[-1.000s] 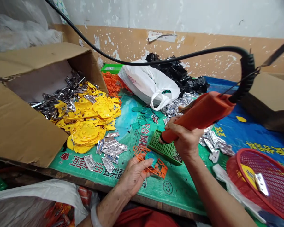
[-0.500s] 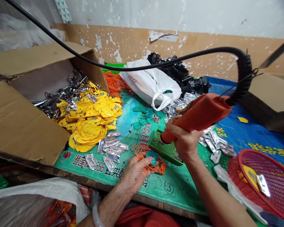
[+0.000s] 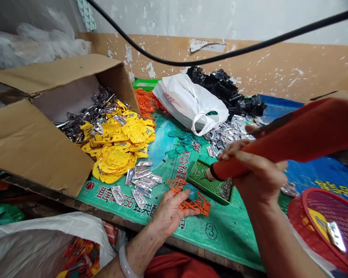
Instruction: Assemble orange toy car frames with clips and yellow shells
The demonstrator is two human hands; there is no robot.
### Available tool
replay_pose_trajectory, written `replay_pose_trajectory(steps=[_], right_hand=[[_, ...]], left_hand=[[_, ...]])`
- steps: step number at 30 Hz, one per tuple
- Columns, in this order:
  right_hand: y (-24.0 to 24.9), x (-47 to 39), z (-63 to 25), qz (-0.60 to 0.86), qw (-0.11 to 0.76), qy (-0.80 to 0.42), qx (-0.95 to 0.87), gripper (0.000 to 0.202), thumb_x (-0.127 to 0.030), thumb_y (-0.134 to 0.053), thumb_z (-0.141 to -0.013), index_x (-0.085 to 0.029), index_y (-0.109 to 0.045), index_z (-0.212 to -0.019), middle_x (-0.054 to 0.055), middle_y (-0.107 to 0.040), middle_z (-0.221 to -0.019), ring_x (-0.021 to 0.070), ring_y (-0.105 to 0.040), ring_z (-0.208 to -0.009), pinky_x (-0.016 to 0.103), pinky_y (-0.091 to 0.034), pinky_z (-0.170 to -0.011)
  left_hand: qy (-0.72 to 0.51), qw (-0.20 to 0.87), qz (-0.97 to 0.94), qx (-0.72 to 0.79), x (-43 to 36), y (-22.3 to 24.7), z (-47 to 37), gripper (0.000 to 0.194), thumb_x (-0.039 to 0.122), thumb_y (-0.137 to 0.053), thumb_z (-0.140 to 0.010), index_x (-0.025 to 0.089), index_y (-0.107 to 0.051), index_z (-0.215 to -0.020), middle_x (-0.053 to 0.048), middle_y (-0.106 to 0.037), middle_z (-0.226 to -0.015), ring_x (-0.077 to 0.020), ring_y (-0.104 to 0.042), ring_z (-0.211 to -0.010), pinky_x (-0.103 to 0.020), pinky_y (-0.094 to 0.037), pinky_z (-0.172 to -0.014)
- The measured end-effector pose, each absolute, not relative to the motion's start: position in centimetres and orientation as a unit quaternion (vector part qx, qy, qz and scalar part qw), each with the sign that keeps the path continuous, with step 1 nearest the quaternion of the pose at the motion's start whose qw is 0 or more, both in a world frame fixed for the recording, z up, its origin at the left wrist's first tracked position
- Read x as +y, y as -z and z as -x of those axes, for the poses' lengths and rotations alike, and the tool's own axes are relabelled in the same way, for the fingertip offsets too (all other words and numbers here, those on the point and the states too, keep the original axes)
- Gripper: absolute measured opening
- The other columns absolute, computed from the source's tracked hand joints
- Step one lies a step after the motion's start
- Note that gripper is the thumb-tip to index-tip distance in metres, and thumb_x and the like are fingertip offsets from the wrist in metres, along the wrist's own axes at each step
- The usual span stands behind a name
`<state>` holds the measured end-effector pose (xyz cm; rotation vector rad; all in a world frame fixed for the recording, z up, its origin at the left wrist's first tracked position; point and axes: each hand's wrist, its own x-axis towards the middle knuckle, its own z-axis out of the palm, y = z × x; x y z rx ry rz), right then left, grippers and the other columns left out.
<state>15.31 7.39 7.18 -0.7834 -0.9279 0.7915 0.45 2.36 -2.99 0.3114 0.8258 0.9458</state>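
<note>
Right, left hand (image 3: pixel 168 212) pinching orange frame (image 3: pixel 195 202) flat, right hand (image 3: pixel 255 177) clamped round orange driver (image 3: pixel 278 143), tip over green screw tray (image 3: pixel 204 181) beside it, fastening not begun, w/ loads of parts waiting.

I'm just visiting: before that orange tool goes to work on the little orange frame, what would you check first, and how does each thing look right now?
1. Right hand grips orange power tool: ok.
2. Left hand pins orange frame on the mat: ok.
3. Tool tip over green screw tray, not over the frame: not ok.
4. Screw on the tip: cannot tell.
5. Black cable hangs above the bench: ok.
</note>
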Motion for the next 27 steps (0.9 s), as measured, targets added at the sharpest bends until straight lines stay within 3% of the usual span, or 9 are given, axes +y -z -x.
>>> replay_pose_trajectory(steps=[7,27], right_hand=[[-8.0,3.6,-15.1,0.306,0.708,-0.465,-0.435,0.043,-0.014,-0.068,-0.067,-0.027,-0.062,-0.107,-0.001,-0.061,-0.070,0.0168,-0.058,-0.062,0.034,-0.051,-0.058],[-6.6,2.8,-14.7,0.298,0.703,-0.495,-0.414,0.043,-0.016,-0.070,-0.069,-0.026,-0.061,-0.109,-0.001,-0.061,-0.073,0.0152,-0.058,-0.064,0.034,-0.053,-0.063]], left_hand=[[-0.438,0.806,-0.140,0.373,2.5,3.3,-0.5,0.032,0.031,-0.080,-0.064,0.013,-0.063,-0.084,-0.006,-0.070,-0.076,-0.0222,-0.068,-0.070,-0.037,-0.058,-0.062],[-0.448,0.803,-0.135,0.368,2.5,3.2,-0.5,0.028,0.028,-0.079,-0.065,0.011,-0.065,-0.083,-0.007,-0.071,-0.074,-0.0211,-0.067,-0.068,-0.034,-0.058,-0.058]])
